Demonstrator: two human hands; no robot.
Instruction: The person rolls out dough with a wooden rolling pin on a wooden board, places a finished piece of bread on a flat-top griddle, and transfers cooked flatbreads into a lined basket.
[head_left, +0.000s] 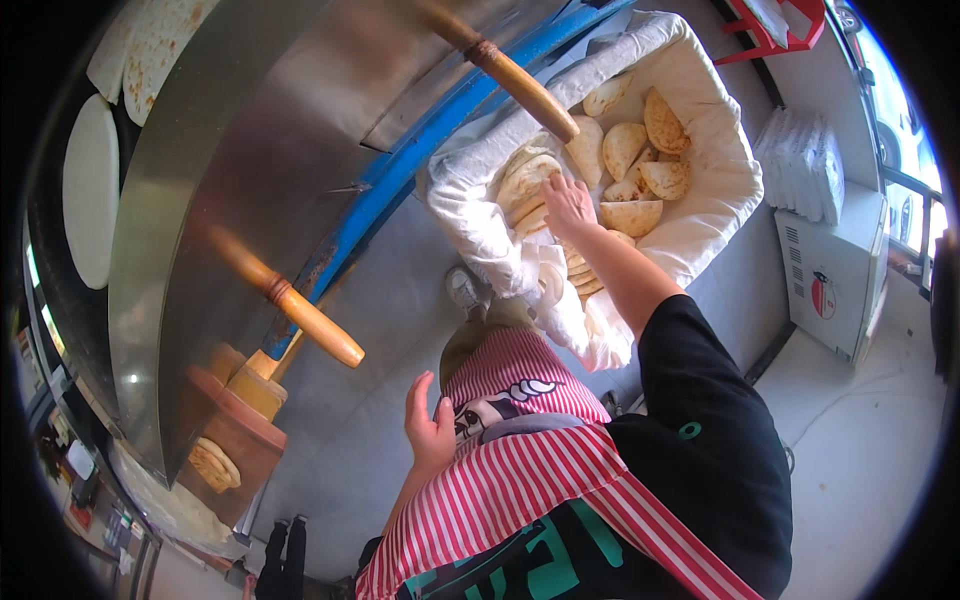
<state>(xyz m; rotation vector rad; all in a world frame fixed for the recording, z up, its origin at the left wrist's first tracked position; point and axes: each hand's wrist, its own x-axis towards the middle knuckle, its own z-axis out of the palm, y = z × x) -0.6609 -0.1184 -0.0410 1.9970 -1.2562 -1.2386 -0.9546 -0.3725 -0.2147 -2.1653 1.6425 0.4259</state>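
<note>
My right hand (568, 204) reaches into a large container lined with white cloth (690, 240). Its fingertips touch the edge of a folded flatbread (531, 178) on top of a stack at the container's left side; whether they grip it is hard to see. Several browned half-moon flatbreads (624, 150) lie loosely to the right of that hand. Below the wrist, a row of folded breads (581, 274) stands partly hidden by my forearm. My left hand (431, 427) hovers in front of my striped apron (517, 480), holding nothing, with the thumb apart from the fingers.
On my left is a metal-topped work surface with a blue frame (360, 217). Two wooden handles (319, 326) (532, 94) jut out from it. Flatbreads (91, 191) lie on a dark surface beyond. A small bread (215, 465) rests on a board. A white box (829, 270) stands right; another person's legs (281, 559) show below.
</note>
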